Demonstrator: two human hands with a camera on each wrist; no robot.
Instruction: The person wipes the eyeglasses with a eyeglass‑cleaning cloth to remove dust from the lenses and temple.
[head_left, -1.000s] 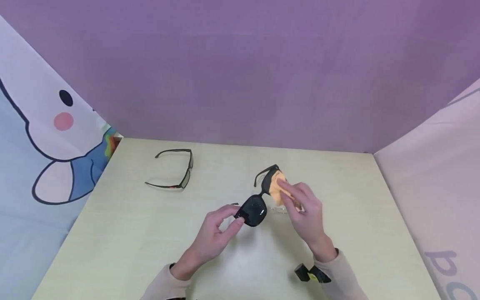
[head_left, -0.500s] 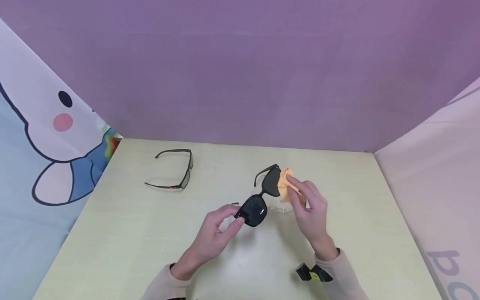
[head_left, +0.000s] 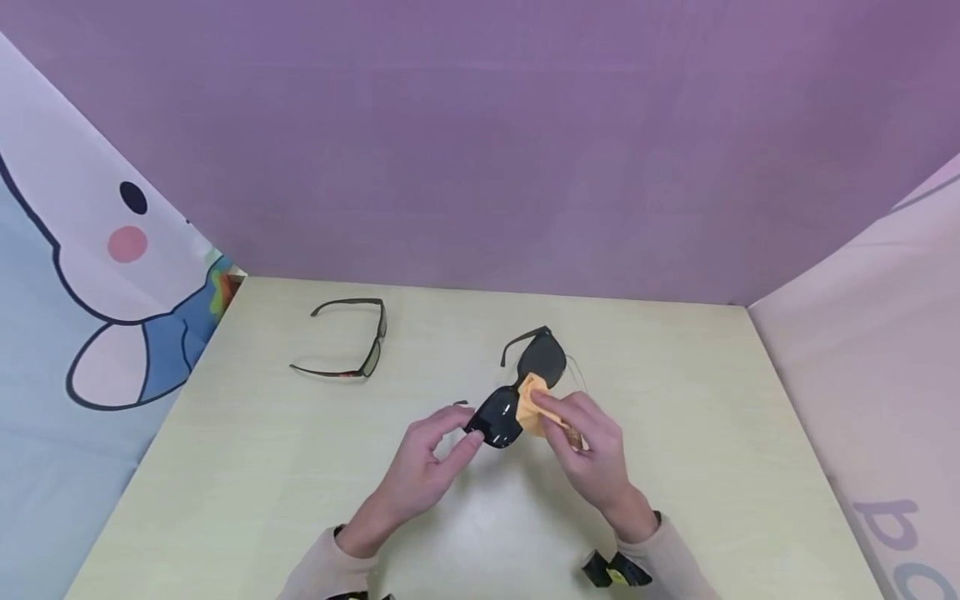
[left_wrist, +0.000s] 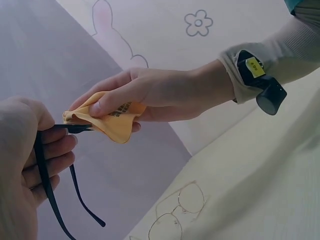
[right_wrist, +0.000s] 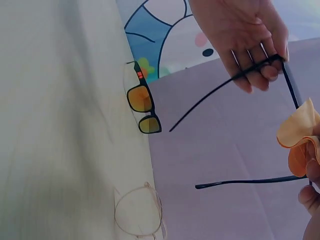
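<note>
Black sunglasses (head_left: 543, 362) are held up over the table, tilted with their temples unfolded. My left hand (head_left: 422, 468) pinches them at the near-left corner, thumb on the front of the lens edge. With my right hand (head_left: 594, 448) I pinch a folded orange cleaning cloth (head_left: 529, 402), which lies against the inner part of the near lens by the bridge. In the left wrist view the cloth (left_wrist: 116, 117) wraps over the frame's edge, with dark print on it. The right wrist view shows both temples pointing away from the hands, while the cloth covers part of the front.
Dark-framed glasses (head_left: 371, 358) with red marks lie unfolded at the table's back left. Thin wire-rimmed glasses (left_wrist: 191, 198) rest on the table beyond my right hand, mostly hidden in the head view. A purple backdrop (head_left: 480, 150) stands behind the table (head_left: 247, 483).
My right hand has moved the cloth off the far lens, leftward and nearer, to the near lens by the bridge. The sunglasses have shifted slightly left, still in my left hand.
</note>
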